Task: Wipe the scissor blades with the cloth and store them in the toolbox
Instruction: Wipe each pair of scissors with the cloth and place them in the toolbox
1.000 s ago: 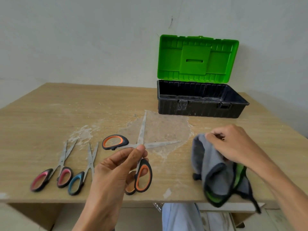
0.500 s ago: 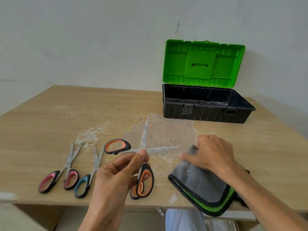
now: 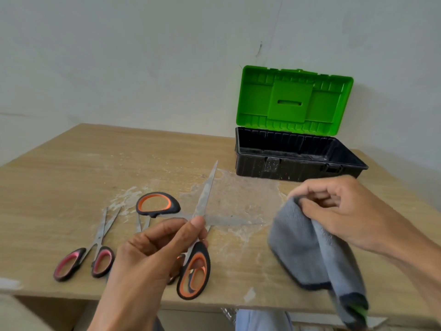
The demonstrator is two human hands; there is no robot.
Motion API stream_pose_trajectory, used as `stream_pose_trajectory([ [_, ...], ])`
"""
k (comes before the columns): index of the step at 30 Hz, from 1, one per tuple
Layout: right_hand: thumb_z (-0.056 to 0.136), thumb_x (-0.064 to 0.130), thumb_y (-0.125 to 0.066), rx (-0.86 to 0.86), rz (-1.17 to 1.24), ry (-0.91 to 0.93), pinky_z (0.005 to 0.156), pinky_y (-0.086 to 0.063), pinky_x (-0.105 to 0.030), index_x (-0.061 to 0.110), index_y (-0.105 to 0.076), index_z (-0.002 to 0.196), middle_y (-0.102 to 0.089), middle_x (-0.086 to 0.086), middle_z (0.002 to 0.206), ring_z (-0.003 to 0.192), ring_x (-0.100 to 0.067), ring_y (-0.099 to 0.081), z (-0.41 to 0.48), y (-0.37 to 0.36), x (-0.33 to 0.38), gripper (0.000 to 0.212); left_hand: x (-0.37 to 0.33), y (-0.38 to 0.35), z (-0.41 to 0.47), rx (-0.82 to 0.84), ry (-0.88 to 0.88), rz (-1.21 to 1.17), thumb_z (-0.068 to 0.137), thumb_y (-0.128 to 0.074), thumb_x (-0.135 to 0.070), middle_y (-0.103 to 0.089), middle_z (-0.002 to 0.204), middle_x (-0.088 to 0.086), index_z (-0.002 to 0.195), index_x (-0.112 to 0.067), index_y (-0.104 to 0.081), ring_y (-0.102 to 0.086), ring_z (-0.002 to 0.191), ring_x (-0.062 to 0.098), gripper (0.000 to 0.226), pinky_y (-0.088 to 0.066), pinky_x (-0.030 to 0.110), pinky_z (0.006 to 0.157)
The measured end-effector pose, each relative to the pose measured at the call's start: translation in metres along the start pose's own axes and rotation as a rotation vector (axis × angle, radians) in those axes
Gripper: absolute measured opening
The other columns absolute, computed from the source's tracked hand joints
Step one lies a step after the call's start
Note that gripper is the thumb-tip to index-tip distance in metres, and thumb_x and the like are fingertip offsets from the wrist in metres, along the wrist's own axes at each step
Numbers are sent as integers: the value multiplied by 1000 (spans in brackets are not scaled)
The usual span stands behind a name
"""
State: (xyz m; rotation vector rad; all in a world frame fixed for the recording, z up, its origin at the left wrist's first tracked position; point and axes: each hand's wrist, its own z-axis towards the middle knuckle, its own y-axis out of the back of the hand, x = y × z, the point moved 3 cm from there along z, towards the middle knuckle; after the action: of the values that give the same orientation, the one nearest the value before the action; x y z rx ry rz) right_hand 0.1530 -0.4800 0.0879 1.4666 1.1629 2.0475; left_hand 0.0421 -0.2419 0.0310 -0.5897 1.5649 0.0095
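Toolbox (image 3: 298, 172) open, seemingly dusty inside; scissors (image 3: 204, 195), cloth (image 3: 307, 254) outside.

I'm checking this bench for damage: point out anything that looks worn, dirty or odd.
On the table, the wood finish is worn away in a pale, flaky patch in front of the toolbox. The blades of the orange-handled scissors in the left hand look dull and smudged.

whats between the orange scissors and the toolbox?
Head view: only bare table with a whitish smear between the orange scissors and the toolbox.
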Motion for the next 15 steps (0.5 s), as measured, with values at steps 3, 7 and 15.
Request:
stream_pose_trajectory([
  [3, 84, 39, -76, 83, 1, 107, 77, -63, -33, 40, -82, 84, -79, 13, 78, 71, -5, -75, -5, 13, 28, 6, -8, 0, -5, 12, -32, 4, 54, -92, -31, -74, 75, 15, 74, -8, -80, -50, 81, 30, 33, -34, 45, 76],
  [7, 67, 64, -68, 52, -65, 172, 58, -60, -26, 40, -80, 79, -76, 10, 67, 56, -10, -69, -6, 26, 47, 29, -14, 8, -9, -12, -90, 31, 54, -92, -34, -75, 72, 11, 69, -9, -80, -64, 64, 21, 32, -51, 27, 56],
  [15, 88, 42, -74, -41, -234, -51, 66, -55, -33, 41, -79, 72, -76, 13, 63, 53, 1, -66, -5, 49, 31, 17, -20, 23, -12, -57, -108, 44, 49, -88, -43, -75, 71, 9, 72, -8, -79, -67, 61, 13, 42, -51, 18, 49],
])
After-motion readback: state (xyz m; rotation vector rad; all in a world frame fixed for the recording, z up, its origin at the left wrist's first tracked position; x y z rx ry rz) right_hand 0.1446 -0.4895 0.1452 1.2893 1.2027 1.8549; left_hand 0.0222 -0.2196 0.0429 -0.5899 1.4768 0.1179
